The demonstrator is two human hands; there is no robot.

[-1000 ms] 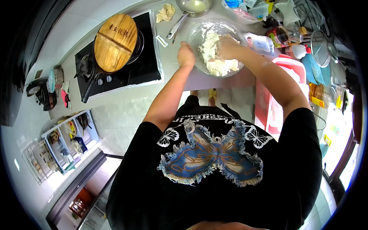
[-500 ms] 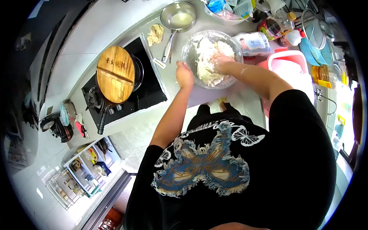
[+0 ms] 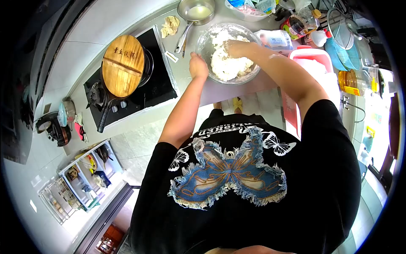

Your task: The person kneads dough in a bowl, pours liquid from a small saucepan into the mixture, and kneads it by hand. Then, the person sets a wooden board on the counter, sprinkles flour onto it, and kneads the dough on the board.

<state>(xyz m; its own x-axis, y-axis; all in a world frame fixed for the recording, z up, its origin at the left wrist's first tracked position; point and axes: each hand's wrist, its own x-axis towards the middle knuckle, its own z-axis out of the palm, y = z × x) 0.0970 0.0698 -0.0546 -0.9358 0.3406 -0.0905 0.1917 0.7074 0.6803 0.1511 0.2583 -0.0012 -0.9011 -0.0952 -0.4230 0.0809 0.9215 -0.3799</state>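
The dough [image 3: 228,67] is touched by the right hand [image 3: 234,49], fingers hidden; beside the bowl [image 3: 204,45], the left hand [image 3: 198,67] is seen; neither grip can be told.

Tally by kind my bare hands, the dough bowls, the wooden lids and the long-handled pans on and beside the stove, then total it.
Bare hands: 2 (left hand, right hand)
Round greyish bowl with white dough: 1
Round brown wooden lid: 1
Long-handled pans: 2 (silvery round metal pan, black pan under the lid)
Total: 6
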